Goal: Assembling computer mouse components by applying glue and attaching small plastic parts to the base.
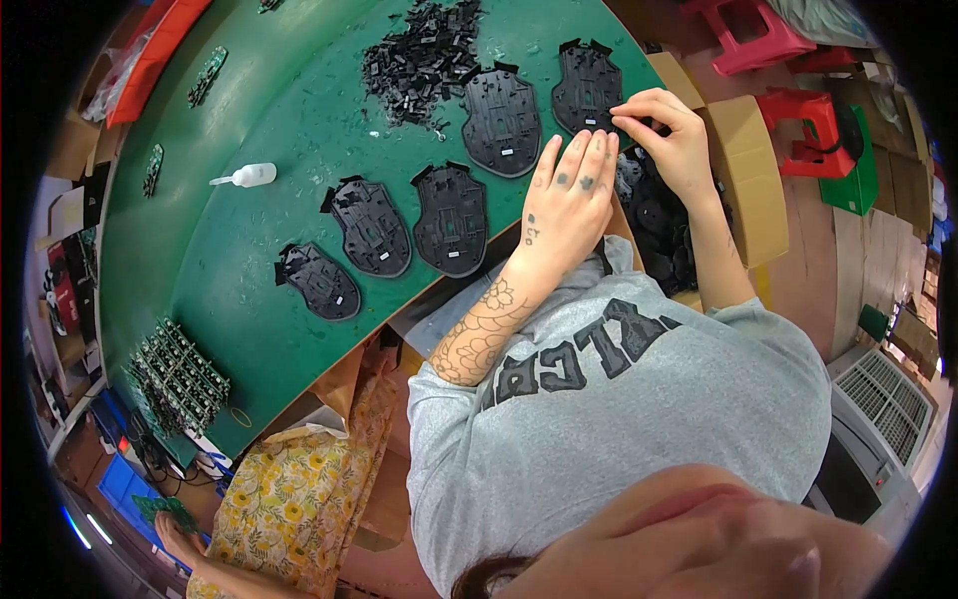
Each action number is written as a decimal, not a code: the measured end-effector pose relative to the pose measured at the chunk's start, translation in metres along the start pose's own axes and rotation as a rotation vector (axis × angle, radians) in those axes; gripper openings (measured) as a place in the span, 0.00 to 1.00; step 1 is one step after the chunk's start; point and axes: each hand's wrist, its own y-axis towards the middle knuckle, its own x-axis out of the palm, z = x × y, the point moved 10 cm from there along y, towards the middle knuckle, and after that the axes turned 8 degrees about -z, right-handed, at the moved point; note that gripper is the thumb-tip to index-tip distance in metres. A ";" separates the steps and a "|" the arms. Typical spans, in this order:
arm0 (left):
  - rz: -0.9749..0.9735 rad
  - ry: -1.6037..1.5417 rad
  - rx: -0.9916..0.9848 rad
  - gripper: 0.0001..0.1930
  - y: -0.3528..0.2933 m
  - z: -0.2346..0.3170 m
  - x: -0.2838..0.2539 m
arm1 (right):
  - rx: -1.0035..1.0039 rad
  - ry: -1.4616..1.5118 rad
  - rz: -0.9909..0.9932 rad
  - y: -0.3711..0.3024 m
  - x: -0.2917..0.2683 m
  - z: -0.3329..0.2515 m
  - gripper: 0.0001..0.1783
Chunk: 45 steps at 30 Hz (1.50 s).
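Note:
Several black plastic mouse-shaped shell plates lie in a curved row on the green table. My left hand [577, 185] reaches to the lower edge of the far-right shell plate [587, 88], its fingers stretched out side by side; its thumb is hidden. Beside it, my right hand [679, 145] has thumb and forefinger pinched at that plate's lower right edge. What the pinch holds, if anything, is too small to make out. Just left of this plate lies another shell plate [502, 122], and nearer me are a third plate [451, 220] and two more.
A heap of small black parts [419, 62] lies at the back of the table [289, 110]. A white dropper bottle [253, 175] lies left, circuit boards [178, 379] farther left. A carton [748, 180] with black parts stands right. Another person's hand [178, 539] holds a green board at lower left.

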 end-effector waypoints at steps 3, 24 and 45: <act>0.021 -0.025 0.008 0.30 -0.001 0.000 -0.001 | -0.010 -0.058 0.006 0.000 0.000 -0.007 0.07; 0.111 -0.059 -0.095 0.24 -0.003 0.007 0.004 | -0.459 -0.304 -0.171 0.068 0.066 -0.117 0.06; 0.079 0.060 0.029 0.26 0.007 0.016 0.014 | -0.280 -0.413 -0.416 0.109 0.118 -0.115 0.07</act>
